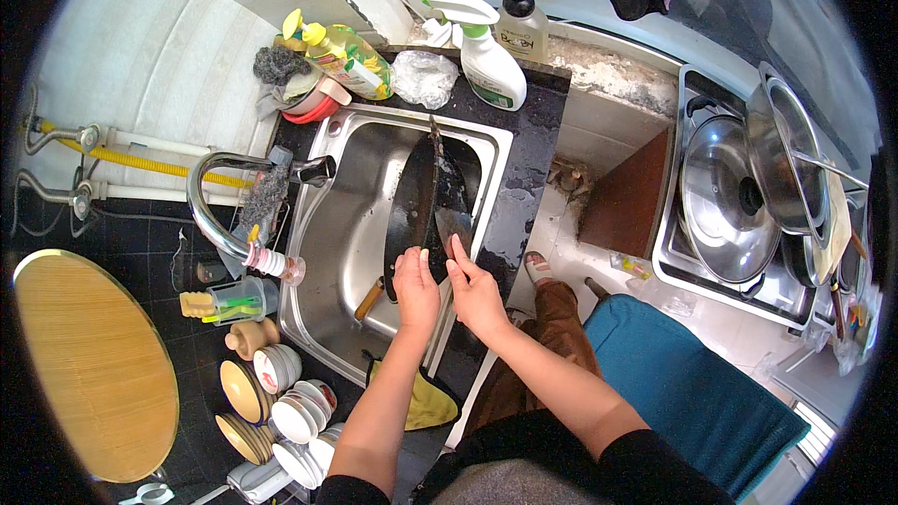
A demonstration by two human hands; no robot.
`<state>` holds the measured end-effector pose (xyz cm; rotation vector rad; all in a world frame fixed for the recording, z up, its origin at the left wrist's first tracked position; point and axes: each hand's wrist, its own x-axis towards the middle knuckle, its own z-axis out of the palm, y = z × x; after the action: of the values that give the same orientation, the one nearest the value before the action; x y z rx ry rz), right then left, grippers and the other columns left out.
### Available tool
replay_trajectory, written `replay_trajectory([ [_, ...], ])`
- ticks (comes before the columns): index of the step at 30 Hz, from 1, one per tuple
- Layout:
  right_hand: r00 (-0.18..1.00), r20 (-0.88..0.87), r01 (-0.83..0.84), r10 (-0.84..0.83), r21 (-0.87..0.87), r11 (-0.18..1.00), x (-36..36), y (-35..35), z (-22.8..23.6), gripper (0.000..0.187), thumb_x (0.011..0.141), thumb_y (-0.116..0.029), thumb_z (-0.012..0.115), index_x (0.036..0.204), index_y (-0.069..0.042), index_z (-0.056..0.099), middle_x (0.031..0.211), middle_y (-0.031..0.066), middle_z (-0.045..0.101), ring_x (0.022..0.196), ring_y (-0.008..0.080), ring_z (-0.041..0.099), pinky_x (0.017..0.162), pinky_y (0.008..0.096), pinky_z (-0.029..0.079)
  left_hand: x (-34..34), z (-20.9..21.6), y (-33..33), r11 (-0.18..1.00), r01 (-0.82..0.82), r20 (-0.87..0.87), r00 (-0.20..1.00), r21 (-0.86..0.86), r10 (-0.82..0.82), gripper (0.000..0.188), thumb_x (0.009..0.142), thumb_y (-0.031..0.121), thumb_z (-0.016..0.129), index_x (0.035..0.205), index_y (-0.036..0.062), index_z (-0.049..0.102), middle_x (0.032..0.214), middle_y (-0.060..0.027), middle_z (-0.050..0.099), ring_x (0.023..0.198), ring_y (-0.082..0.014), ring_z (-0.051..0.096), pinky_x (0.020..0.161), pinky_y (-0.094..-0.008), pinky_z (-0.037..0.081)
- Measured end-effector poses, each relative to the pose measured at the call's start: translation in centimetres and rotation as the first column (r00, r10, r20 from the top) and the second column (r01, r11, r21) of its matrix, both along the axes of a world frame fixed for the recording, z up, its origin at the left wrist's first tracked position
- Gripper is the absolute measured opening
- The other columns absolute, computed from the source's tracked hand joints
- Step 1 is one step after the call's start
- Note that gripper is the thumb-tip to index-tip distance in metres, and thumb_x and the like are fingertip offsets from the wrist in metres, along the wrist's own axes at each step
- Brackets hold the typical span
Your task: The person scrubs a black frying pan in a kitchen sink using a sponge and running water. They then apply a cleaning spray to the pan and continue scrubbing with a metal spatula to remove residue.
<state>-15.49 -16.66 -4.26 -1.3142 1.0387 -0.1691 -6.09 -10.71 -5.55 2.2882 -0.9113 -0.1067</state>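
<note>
A dark wok or pan (409, 201) stands tilted inside the steel sink (351, 173), its rim running away from me. Just over its near end is my left hand (416, 292), fingers stretched up and close together, with nothing visible in them. Beside it my right hand (477, 301) has its fingers extended, the fingertips by a greyish patch on the wok's right side. Whether those fingertips touch the wok, I cannot tell. A wooden handle (369, 300) lies in the sink to the left of my left hand; what it belongs to is partly hidden.
A curved faucet (201, 196) reaches over the sink's left side. Behind stand a yellow soap bottle (355, 61) and a white spray bottle (491, 65). Stacked bowls (299, 411) and a round wooden board (98, 365) fill the left counter. A stove with a lidded pan (725, 206) is at right.
</note>
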Motion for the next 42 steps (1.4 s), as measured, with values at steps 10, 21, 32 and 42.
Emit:
replay_trajectory([
  [10, 0.997, -0.043, -0.06, 0.06, -0.017, 0.998, -0.1, -1.1, 0.3, 0.043, 0.096, -0.035, 0.045, 0.138, -0.033, 0.039, 0.079, 0.0223, 0.063, 0.071, 0.038, 0.062, 0.066, 0.0437, 0.05, 0.3, -0.3, 0.1, 0.999, 0.016, 0.004, 1.0, -0.029, -0.016, 0.017, 0.094, 0.011, 0.048, 0.091, -0.0037, 0.055, 0.082, -0.02, 0.056, 0.076, -0.0371, 0.055, 0.068, -0.0424, 0.044],
  [21, 0.995, -0.062, -0.072, 0.072, -0.001, 0.997, 0.1, -1.8, 0.8, 0.043, 0.096, -0.035, 0.045, 0.138, -0.033, 0.038, 0.078, 0.024, 0.062, 0.072, 0.0381, 0.062, 0.066, 0.0425, 0.049, 0.5, -0.1, 0.2, 1.0, 0.013, -0.044, 0.999, -0.001, -0.014, 0.019, 0.095, 0.014, 0.047, 0.092, -0.0035, 0.055, 0.083, -0.0184, 0.056, 0.075, -0.0331, 0.055, 0.07, -0.0383, 0.045],
  [32, 0.987, 0.085, 0.109, -0.134, 0.251, 0.962, 2.4, -3.2, 0.9, 0.041, 0.097, -0.033, 0.044, 0.137, -0.027, 0.042, 0.074, 0.0224, 0.062, 0.059, 0.0338, 0.058, 0.062, 0.0395, 0.049, 0.0, 0.1, 0.6, 0.999, 0.022, -0.059, 0.998, 0.029, -0.02, 0.021, 0.095, 0.014, 0.047, 0.094, -0.005, 0.055, 0.089, -0.0204, 0.058, 0.081, -0.0361, 0.056, 0.074, -0.0398, 0.046],
  [42, 0.999, -0.033, -0.034, 0.033, -0.043, 0.999, 1.5, -5.2, -1.3, 0.041, 0.096, -0.032, 0.044, 0.136, -0.022, 0.043, 0.077, 0.0265, 0.06, 0.073, 0.0377, 0.064, 0.067, 0.0407, 0.049, 0.0, -0.2, 0.4, 1.0, 0.021, -0.06, 0.998, -0.006, -0.021, 0.018, 0.094, 0.013, 0.048, 0.092, -0.0039, 0.054, 0.086, -0.0194, 0.057, 0.078, -0.0355, 0.055, 0.072, -0.04, 0.045],
])
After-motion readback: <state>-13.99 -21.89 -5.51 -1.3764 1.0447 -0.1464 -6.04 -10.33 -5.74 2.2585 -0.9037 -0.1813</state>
